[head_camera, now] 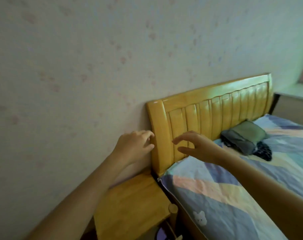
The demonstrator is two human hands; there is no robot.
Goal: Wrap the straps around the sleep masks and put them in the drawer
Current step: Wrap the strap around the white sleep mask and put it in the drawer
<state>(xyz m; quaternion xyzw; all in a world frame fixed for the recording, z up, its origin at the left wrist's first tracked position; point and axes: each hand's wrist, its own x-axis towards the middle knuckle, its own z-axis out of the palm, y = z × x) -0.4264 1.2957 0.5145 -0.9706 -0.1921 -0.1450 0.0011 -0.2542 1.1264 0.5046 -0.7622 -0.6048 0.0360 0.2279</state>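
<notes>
A pale wall (pixel 78 66) fills most of the view. Against it stands the yellow wooden headboard (pixel 216 108). Below the headboard lies the bed (pixel 234 187) with a patchwork sheet. Folded clothes (pixel 244 141) rest at the headboard's foot. Left of the headboard sits a wooden nightstand (pixel 130 205). The left hand (pixel 133 146) and right hand (pixel 197 146) hover before the headboard, fingers spread, holding nothing. No sleep mask can be made out.
</notes>
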